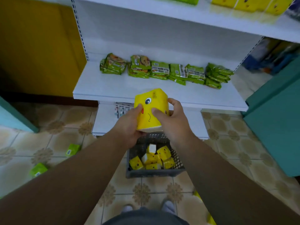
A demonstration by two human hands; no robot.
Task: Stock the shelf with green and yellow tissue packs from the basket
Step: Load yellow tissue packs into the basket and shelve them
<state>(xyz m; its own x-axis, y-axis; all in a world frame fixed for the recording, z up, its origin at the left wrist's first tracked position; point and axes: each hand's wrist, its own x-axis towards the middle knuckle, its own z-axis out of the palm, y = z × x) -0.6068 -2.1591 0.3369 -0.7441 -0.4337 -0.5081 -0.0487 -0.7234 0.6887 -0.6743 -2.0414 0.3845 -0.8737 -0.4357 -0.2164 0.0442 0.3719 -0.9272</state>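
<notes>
- The yellow tissue pack (150, 109) is up off the floor, straight above the basket (155, 173) and level with the front lip of the middle shelf (113, 87).
- The left hand (129, 125) cups the pack's lower left corner, thumb across its printed face. The right hand (173, 117) clamps the right side, with fingers curled over the far edge. Both hands are closed on the one pack.
- The step in hand looks like carrying this pack from the basket to a shelf. Lift with both palms rather than squeezing, since the soft wrap dents easily.
- Beyond the basket, green packets (162, 70) line the back of the middle shelf and its front strip is bare. Other yellow packs (250, 4) sit on the shelf above, so that row is the likelier target.
- More yellow packs (153, 158) lie loose in the basket.
- Two green packs (39, 169) lie on the floor left of the basket.
</notes>
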